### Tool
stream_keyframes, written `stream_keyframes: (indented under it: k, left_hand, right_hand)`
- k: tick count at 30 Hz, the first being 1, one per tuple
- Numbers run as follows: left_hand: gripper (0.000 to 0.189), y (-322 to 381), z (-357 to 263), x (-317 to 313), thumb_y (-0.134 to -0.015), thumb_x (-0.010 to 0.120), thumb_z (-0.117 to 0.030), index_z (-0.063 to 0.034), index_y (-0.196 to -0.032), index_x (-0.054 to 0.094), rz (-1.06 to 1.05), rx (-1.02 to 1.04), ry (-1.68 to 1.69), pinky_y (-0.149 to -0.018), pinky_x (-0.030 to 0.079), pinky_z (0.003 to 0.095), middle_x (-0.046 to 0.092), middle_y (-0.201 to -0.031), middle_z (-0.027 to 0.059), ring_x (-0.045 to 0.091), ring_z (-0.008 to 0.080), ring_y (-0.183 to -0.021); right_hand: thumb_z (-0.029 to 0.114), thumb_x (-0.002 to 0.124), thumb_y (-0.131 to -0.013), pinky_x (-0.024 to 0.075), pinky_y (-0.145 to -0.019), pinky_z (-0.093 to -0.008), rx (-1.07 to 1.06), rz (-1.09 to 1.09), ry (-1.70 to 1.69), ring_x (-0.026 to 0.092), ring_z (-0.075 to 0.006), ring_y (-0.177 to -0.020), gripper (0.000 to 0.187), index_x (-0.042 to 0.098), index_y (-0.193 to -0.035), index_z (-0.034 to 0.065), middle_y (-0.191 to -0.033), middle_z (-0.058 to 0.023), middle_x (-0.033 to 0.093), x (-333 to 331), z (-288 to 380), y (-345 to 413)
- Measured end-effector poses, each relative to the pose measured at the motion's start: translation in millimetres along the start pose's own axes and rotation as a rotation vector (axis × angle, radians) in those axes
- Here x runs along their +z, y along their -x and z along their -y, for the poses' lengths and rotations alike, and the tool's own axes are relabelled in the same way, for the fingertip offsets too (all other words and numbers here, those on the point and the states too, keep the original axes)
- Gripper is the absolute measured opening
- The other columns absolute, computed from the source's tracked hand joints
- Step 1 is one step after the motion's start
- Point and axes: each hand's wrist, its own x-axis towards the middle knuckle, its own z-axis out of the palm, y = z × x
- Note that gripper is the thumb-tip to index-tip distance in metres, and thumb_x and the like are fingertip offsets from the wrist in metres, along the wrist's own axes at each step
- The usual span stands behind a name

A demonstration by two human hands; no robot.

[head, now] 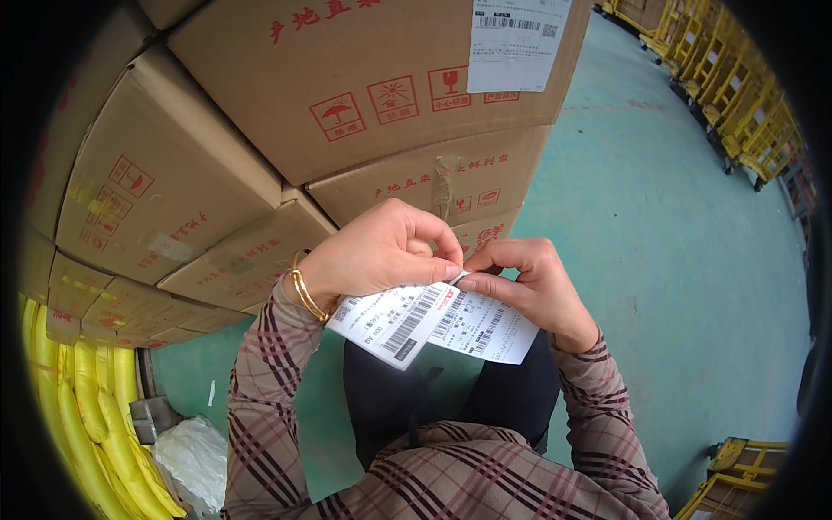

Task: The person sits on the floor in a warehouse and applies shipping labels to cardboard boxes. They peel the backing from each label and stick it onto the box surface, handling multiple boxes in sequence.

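Note:
Both hands meet in front of the body, over the dark trousers. My left hand (390, 250), with a gold bracelet at the wrist, pinches a stack of printed shipping labels (396, 325) by its upper corner. Between the thumb and forefinger of my right hand (526, 283) is the top corner of another printed label (494, 328), which hangs down to the right, partly behind the stack. The fingertips of the two hands nearly touch. A white label (517, 49) is stuck on the large upper cardboard box (383, 39), just ahead.
Stacked cardboard boxes (162, 169) rise ahead and to the left. Yellow inflated tubes (84, 403) and a white plastic bag (195, 461) lie at lower left. Yellow wheeled cage carts (741, 97) line the upper right on green floor; another yellow cart (741, 481) stands at lower right.

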Motion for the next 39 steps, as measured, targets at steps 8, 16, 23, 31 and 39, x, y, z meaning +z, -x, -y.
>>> stream_keyframes:
  k: [8,16,23,31,39]
  left_hand:
    - [0.011,-10.0,2.8,2.3,-0.082,0.062,-0.008,0.0015,-0.087,0.062,-0.011,0.018,0.016,-0.057,0.042,0.0161,0.062,-0.075,0.0015,0.055,0.0023,-0.066]
    - [0.012,-20.0,7.8,4.1,-0.081,0.063,-0.008,0.0023,-0.087,0.062,0.062,0.011,0.171,-0.060,0.045,0.0190,0.062,-0.077,0.0027,0.056,0.0046,-0.069]
    - [0.011,-34.8,26.8,6.7,-0.080,0.062,-0.007,0.0021,-0.086,0.062,0.146,-0.100,0.388,-0.062,0.046,0.0207,0.062,-0.077,0.0032,0.057,0.0068,-0.069]
    - [0.020,-104.5,140.0,14.2,-0.093,0.041,-0.013,0.0052,-0.094,0.048,0.629,0.154,1.140,-0.035,0.029,0.0197,0.043,-0.057,0.0014,0.039,0.0074,-0.039]
    - [0.028,-118.3,200.6,9.3,-0.094,0.030,-0.014,0.0078,-0.105,0.043,0.636,0.193,1.603,-0.055,0.037,0.0226,0.043,-0.068,0.0040,0.043,0.0099,-0.051]
  right_hand:
    - [0.010,0.067,-0.078,0.0485,-0.058,-0.0250,0.010,0.003,0.017,0.060,-0.0117,-0.063,0.011,0.065,-0.081,-0.0007,-0.069,-0.0072,0.064,-8.1,-1.2,-0.5]
    - [0.007,0.071,-0.073,0.0480,-0.059,-0.0246,-0.075,-0.115,-0.149,0.058,-0.0106,-0.063,0.012,0.065,-0.083,0.0024,-0.072,-0.0042,0.062,-6.2,-14.1,1.4]
    - [0.002,0.072,-0.069,0.0472,-0.062,-0.0237,-0.321,-0.137,-0.084,0.055,-0.0102,-0.072,0.015,0.065,-0.083,0.0040,-0.081,-0.0026,0.058,-7.2,-38.9,9.6]
    - [-0.001,0.068,-0.072,0.0383,-0.087,-0.0306,-0.270,-0.543,-0.528,0.046,-0.0132,-0.097,0.011,0.060,-0.079,0.0037,-0.103,-0.0037,0.046,-25.7,-83.7,14.5]
    - [0.003,0.068,-0.073,0.0381,-0.087,-0.0298,-0.106,-0.875,-0.007,0.046,-0.0176,-0.098,0.013,0.057,-0.081,0.0020,-0.104,-0.0042,0.044,-40.1,-100.4,-69.8]
